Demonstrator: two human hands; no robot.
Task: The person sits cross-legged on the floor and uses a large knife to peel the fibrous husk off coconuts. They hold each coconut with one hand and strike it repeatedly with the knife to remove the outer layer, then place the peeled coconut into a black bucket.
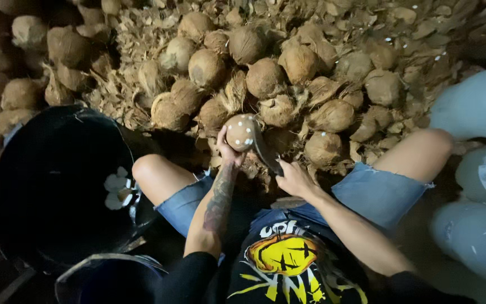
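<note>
My left hand (227,151) holds up a peeled brown coconut (239,133) with pale specks on its shell, just in front of my knees. My right hand (293,179) grips the handle of a curved dark blade (262,147), whose edge lies against the coconut's right side. I sit with bare knees apart, in denim shorts and a black printed shirt. My left forearm is tattooed.
A big heap of husked coconuts (265,76) and loose fibre fills the ground ahead. A large black tub (52,186) with a few white pieces inside stands at my left. Pale bluish plastic containers (476,107) line the right edge.
</note>
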